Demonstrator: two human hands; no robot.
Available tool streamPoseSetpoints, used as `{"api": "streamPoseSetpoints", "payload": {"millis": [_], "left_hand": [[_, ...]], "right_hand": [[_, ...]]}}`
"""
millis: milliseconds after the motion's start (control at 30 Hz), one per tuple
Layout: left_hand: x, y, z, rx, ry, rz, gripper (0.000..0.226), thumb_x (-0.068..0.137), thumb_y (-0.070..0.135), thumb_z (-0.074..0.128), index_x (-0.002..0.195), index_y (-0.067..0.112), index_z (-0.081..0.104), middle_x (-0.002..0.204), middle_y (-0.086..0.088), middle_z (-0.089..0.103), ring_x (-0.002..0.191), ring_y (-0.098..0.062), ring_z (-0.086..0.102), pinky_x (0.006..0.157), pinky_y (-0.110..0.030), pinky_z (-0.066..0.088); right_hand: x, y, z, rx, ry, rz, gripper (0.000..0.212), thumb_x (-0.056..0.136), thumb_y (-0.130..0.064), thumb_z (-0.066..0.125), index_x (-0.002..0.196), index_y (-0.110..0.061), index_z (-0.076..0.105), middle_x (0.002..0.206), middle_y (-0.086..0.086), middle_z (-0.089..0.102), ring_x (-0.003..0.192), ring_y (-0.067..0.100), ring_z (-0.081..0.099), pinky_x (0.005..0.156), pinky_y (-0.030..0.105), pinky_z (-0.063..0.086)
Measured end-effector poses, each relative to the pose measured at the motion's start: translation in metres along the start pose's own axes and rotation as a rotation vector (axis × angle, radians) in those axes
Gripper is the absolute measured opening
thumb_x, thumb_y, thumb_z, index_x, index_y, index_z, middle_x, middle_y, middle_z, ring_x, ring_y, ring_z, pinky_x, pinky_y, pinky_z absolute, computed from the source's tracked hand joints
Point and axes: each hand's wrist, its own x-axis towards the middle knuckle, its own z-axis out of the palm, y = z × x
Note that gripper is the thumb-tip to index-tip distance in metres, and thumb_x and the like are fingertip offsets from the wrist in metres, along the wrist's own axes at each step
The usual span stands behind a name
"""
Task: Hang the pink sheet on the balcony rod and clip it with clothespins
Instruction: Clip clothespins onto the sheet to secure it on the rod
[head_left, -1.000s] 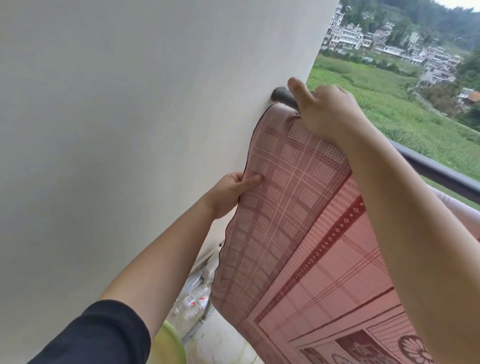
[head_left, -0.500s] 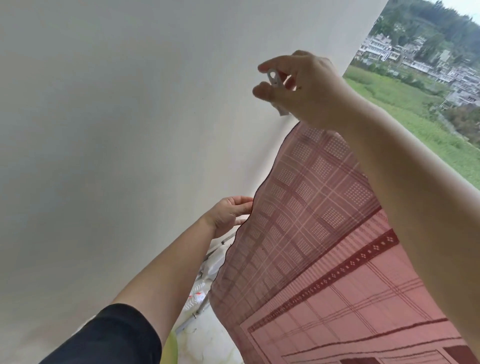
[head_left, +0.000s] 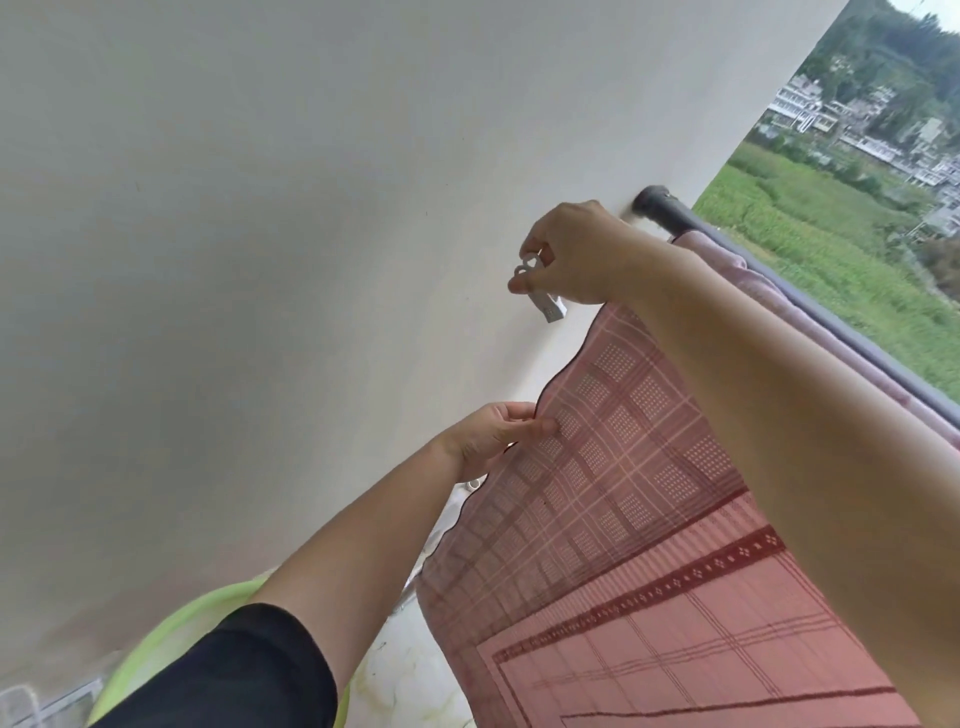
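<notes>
The pink patterned sheet (head_left: 639, 519) hangs over the dark balcony rod (head_left: 691, 221), which runs from the white wall down to the right. My right hand (head_left: 576, 257) is raised near the rod's wall end and pinches a white clothespin (head_left: 543, 301) between thumb and fingers, just left of the sheet's top edge. Lower down, my left hand (head_left: 493, 434) grips the sheet's left hem with the thumb on the front of the cloth. My right forearm hides part of the sheet and rod.
A plain white wall (head_left: 311, 234) fills the left side, close to the sheet's edge. A light green basin (head_left: 171, 629) sits low by my left arm. Beyond the rod lie green fields (head_left: 831, 249) and distant buildings.
My right hand left the rod and came up holding a white clothespin, then lowered it toward the sheet's top corner. My left hand closed on the hem again. The view swung left.
</notes>
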Motion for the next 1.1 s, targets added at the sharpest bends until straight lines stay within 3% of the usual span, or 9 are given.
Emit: {"api": "streamPoseSetpoints", "payload": {"millis": [100,267,400,500,600,700,900,1000,1100], "left_hand": [[0.001,0.0,0.001,-0.086,-0.089,-0.018,0.049,0.077,0.031,0.082,0.117,0.006,0.069,0.12,-0.014,0.068,0.111,-0.027,0.064,0.094,-0.039,0.052],[0.0,0.002,0.003,-0.18,-0.154,-0.022,0.049,0.079,0.028,0.078,0.12,0.004,0.065,0.12,-0.014,0.066,0.111,-0.028,0.063,0.101,-0.041,0.05],[-0.003,-0.004,0.003,-0.288,-0.118,0.004,0.032,0.093,0.014,0.061,0.123,0.005,0.064,0.119,-0.013,0.067,0.11,-0.026,0.065,0.095,-0.037,0.052],[-0.002,-0.004,0.002,-0.308,-0.021,0.022,0.038,0.085,0.015,0.071,0.12,0.002,0.065,0.115,-0.014,0.066,0.104,-0.025,0.065,0.092,-0.037,0.053],[-0.002,-0.003,0.0,-0.295,0.094,0.059,0.038,0.073,0.019,0.084,0.107,0.007,0.073,0.106,-0.01,0.069,0.098,-0.02,0.067,0.084,-0.033,0.055],[-0.002,0.003,-0.005,-0.243,0.119,0.098,0.031,0.077,0.019,0.082,0.104,0.007,0.074,0.102,-0.009,0.073,0.096,-0.019,0.068,0.081,-0.032,0.056],[-0.001,0.015,-0.011,-0.127,0.096,0.151,0.014,0.088,0.015,0.069,0.099,0.008,0.074,0.1,-0.009,0.072,0.094,-0.02,0.067,0.082,-0.029,0.054],[0.002,0.022,-0.006,-0.039,0.05,0.125,0.028,0.091,0.013,0.066,0.114,-0.002,0.066,0.107,-0.013,0.068,0.102,-0.025,0.062,0.087,-0.031,0.053],[0.003,0.028,-0.003,0.016,-0.044,0.104,0.029,0.096,0.01,0.06,0.12,-0.006,0.062,0.111,-0.016,0.067,0.103,-0.026,0.063,0.086,-0.032,0.053]], "right_hand": [[0.0,0.0,-0.001,0.023,-0.004,0.009,0.039,0.083,-0.043,0.074,0.107,-0.011,0.072,0.101,0.007,0.07,0.097,0.027,0.062,0.071,0.031,0.047],[0.0,0.002,0.001,0.007,-0.016,0.014,0.04,0.085,-0.041,0.072,0.102,-0.004,0.073,0.101,0.014,0.07,0.094,0.029,0.063,0.074,0.035,0.053],[0.002,0.002,0.004,0.023,-0.014,0.019,0.033,0.085,-0.041,0.073,0.097,-0.011,0.076,0.089,0.001,0.068,0.067,0.004,0.053,0.055,0.02,0.043],[0.006,0.0,0.007,0.061,-0.035,0.043,0.034,0.079,-0.039,0.08,0.102,-0.015,0.075,0.09,-0.003,0.066,0.078,0.014,0.058,0.069,0.029,0.052],[0.009,-0.004,0.013,0.046,-0.055,0.057,0.042,0.075,-0.034,0.083,0.101,-0.003,0.074,0.102,0.016,0.071,0.093,0.034,0.063,0.084,0.045,0.058],[0.009,-0.006,0.016,0.07,-0.048,0.076,0.042,0.072,-0.032,0.084,0.097,0.0,0.074,0.108,0.019,0.07,0.099,0.036,0.064,0.085,0.052,0.057],[0.003,-0.005,0.012,0.17,0.036,0.096,0.035,0.073,-0.036,0.085,0.092,-0.006,0.078,0.093,0.012,0.074,0.091,0.031,0.066,0.08,0.044,0.06],[0.001,-0.006,0.013,0.226,0.014,0.132,0.04,0.071,-0.039,0.088,0.102,-0.016,0.077,0.092,-0.002,0.07,0.084,0.018,0.066,0.078,0.032,0.059],[0.0,-0.005,0.017,0.229,-0.026,0.151,0.033,0.07,-0.036,0.088,0.094,-0.016,0.079,0.089,-0.002,0.072,0.08,0.015,0.066,0.075,0.031,0.06]]}}
